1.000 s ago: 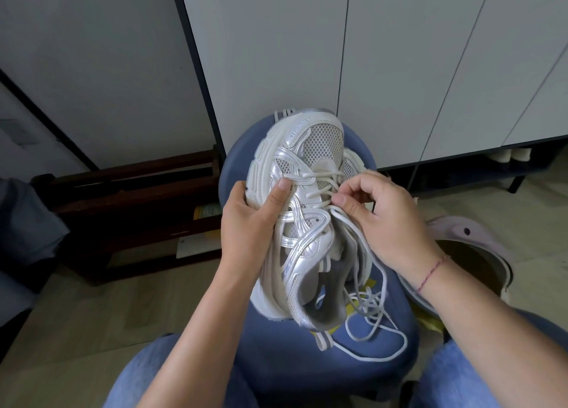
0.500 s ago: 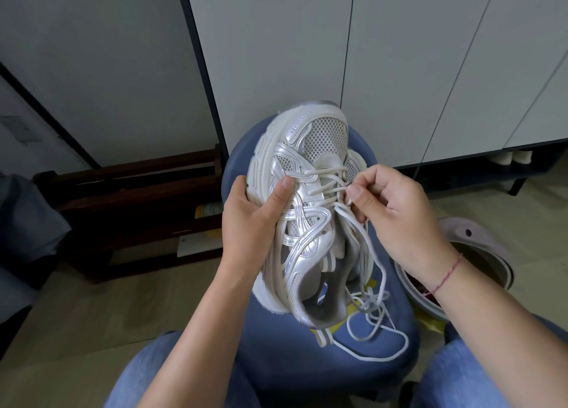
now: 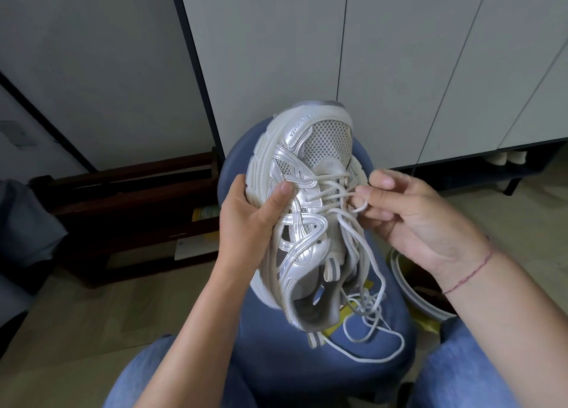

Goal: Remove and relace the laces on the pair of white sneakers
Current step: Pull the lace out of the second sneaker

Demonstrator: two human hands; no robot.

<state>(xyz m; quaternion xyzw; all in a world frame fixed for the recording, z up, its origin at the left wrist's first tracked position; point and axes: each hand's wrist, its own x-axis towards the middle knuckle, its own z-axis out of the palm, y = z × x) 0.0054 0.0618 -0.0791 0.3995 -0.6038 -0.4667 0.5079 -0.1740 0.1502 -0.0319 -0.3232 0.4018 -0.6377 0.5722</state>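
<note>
Sneaker: the white and silver sneaker (image 3: 325, 143) is held up above the blue stool (image 3: 276, 361), toe pointing away, its opening towards the person.
Left hand: the left hand (image 3: 246, 223) grips the sneaker's side, thumb pressed across the silver overlays, fingers wrapped behind the sole.
Right hand: the right hand (image 3: 412, 220) pinches a small loop of lace (image 3: 330, 192) beside the eyelets near the toe.
Lace position: only the rows near the toe are threaded. The free ends (image 3: 368, 315) hang down in loose coils onto the stool.
Feel, as judged: the sneaker looks light but bulky, with a stiff sole and soft mesh. The lace is thin, round, limp and probably a little slick.
Where to hold: the sole edge and midfoot give the firmest grip. Take the lace close to the eyelet, pulling along its line.
Risk: the dangling coils could snag or knot.
</note>
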